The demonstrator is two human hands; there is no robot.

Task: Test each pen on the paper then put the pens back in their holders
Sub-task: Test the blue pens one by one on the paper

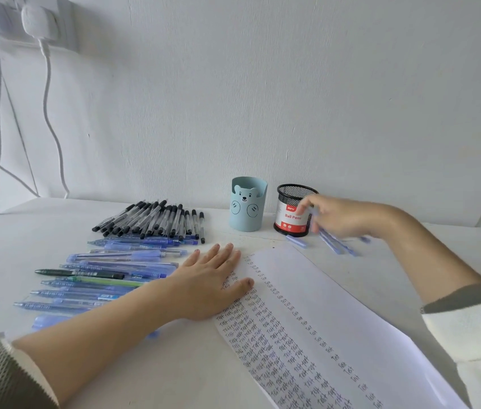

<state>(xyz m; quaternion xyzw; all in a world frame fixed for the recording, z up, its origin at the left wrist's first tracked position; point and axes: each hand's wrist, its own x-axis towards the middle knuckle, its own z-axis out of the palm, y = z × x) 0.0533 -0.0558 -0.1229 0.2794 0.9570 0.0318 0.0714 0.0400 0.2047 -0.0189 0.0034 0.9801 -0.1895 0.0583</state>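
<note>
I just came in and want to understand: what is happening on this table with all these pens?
A person is testing pens. The left hand lies flat on the paper, which carries columns of the written word "Test". The right hand, blurred, seems to grip a bunch of blue pens beside the mesh holder. No pens stick out of it or of the bear holder. Black pens and loose blue pens lie on the table.
</note>
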